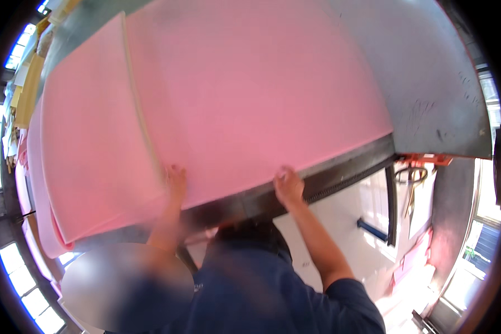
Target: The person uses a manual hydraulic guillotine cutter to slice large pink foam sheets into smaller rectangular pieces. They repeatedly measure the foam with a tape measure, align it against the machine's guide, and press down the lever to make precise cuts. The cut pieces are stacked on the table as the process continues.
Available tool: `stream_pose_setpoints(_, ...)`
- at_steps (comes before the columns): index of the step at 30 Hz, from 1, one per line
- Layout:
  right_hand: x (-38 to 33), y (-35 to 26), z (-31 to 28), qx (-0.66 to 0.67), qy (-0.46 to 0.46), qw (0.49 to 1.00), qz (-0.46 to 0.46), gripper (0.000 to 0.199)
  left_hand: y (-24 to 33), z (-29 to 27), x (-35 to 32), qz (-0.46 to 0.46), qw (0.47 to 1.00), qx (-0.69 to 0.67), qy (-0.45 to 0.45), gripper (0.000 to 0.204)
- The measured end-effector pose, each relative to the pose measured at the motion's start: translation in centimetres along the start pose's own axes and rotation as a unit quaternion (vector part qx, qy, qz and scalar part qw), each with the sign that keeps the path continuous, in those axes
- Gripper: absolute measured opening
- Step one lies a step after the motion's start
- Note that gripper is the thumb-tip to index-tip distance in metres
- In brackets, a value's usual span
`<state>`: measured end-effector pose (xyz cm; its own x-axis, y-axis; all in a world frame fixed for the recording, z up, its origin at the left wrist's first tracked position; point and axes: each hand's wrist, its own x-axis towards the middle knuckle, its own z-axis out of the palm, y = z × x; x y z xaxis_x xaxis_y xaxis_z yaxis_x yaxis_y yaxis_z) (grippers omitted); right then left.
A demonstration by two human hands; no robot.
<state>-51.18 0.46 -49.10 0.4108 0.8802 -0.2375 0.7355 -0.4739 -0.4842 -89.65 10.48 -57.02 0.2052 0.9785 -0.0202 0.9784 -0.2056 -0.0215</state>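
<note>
A large pink sheet (250,100) lies over a grey table. On its left part rests another pink layer (94,128), whose pale yellowish edge runs away from me; at the far left the material curves over in a fold. My left hand (176,181), somewhat smeared by motion, is on the pink material beside that edge, its fingertips apart. At the front edge of the sheet is my right hand (289,186), with fingers curled closed. Whether a bit of the sheet is between those fingers is hidden.
The dark metal front rail (345,164) of the table runs before me. A bare grey tabletop (428,94) extends right. Scissors (411,175) hang near an orange-red part (426,159) below the right corner. Yellowish sheets (30,83) stand at far left. A blurred pale oval covers the lower left.
</note>
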Motion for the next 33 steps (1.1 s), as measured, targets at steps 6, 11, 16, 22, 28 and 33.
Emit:
stream_pose_setpoints(6, 4.3, 3.3, -2.3, -0.122, 0.140, 0.972, -0.144, 0.056, 1.5, -5.4, -1.0, -0.147, 0.980, -0.135, 0.001, 0.054)
stream_pose_setpoints(11, 5.3, 5.4, -1.7, -0.151, 0.132, 0.961, -0.188, 0.058, 3.4, -5.8, -1.3, 0.012, 0.991, -0.063, 0.120, 0.054)
stream_pose_setpoints(16, 5.6, 5.5, -0.7, -0.137, 0.141, 0.957, -0.214, 0.060, 7.2, -4.8, -5.3, 0.051, 0.984, -0.172, 0.023, 0.064)
stream_pose_setpoints(22, 5.7, 3.9, -0.4, -0.144, 0.123, 0.961, -0.199, 0.066, 7.5, -4.3, -5.0, 0.017, 0.988, -0.153, 0.008, 0.065)
stream_pose_setpoints(28, 5.7, 2.6, -0.1, -0.151, 0.144, 0.954, -0.214, 0.066, 5.9, -4.1, -4.9, 0.030, 0.986, -0.152, 0.054, 0.063)
stream_pose_setpoints(33, 5.6, 2.3, -0.3, -0.146, 0.143, 0.955, -0.217, 0.064, 6.0, -4.8, -4.6, 0.039, 0.985, -0.144, 0.088, 0.062)
